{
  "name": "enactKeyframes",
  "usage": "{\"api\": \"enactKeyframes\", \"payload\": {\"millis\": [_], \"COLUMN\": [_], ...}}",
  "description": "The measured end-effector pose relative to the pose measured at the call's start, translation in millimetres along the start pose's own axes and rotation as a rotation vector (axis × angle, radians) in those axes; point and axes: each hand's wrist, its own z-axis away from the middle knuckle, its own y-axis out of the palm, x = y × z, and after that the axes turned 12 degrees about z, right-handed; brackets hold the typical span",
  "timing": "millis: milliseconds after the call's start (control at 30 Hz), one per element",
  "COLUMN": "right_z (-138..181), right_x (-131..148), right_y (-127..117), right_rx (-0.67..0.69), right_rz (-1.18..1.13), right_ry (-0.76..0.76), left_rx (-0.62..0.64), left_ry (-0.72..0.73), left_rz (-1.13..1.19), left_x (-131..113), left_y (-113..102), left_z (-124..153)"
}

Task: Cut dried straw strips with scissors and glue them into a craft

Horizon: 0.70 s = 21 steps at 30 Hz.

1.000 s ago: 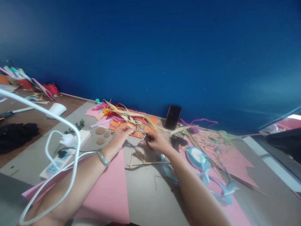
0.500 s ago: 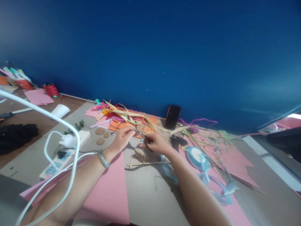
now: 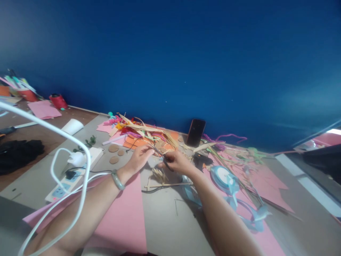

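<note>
My right hand [image 3: 178,162] is closed around the dark handles of a pair of scissors [image 3: 159,153], whose blades point left and away from me. My left hand [image 3: 139,157], with a pale green bangle [image 3: 117,180] on the wrist, is pinched close to the blade tips. What lies between its fingers is too small to make out. Below the hands are a small bundle of cut straw-coloured strips [image 3: 159,175] and a thin stick frame [image 3: 167,185] on the grey table. Flat round wooden slices [image 3: 113,148] lie left of the hands.
A phone [image 3: 196,133] leans against the blue wall. Behind my hands is a pile of dried strips [image 3: 144,128]. Blue ribbon [image 3: 223,177] lies at the right, pink paper [image 3: 122,217] in front. A power strip [image 3: 71,181] and white cable [image 3: 87,170] stand at left.
The white roll on the left has shifted slightly to the right. Both hands and the scissors are in nearly the same place.
</note>
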Motion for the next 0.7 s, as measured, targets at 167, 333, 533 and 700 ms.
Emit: {"api": "enactKeyframes", "payload": {"millis": [167, 333, 533, 700], "right_z": [-0.5, -0.6, 0.6, 0.4], "right_x": [-1.6, 1.5, 9.3, 16.0], "right_y": [-0.2, -2.7, -6.1, -8.1], "right_rx": [0.006, 0.008, -0.005, -0.040], "right_rz": [-0.016, -0.040, -0.134, -0.239], "right_ry": [0.012, 0.035, 0.080, 0.077], "left_rx": [0.016, 0.014, 0.013, 0.030], "left_ry": [0.009, 0.008, 0.001, -0.008], "left_rz": [-0.005, -0.035, -0.035, -0.020], "left_x": [-1.8, -2.9, -6.8, -8.4], "left_y": [-0.2, 0.0, 0.7, 1.5], "left_z": [0.1, -0.1, 0.4, 0.1]}}
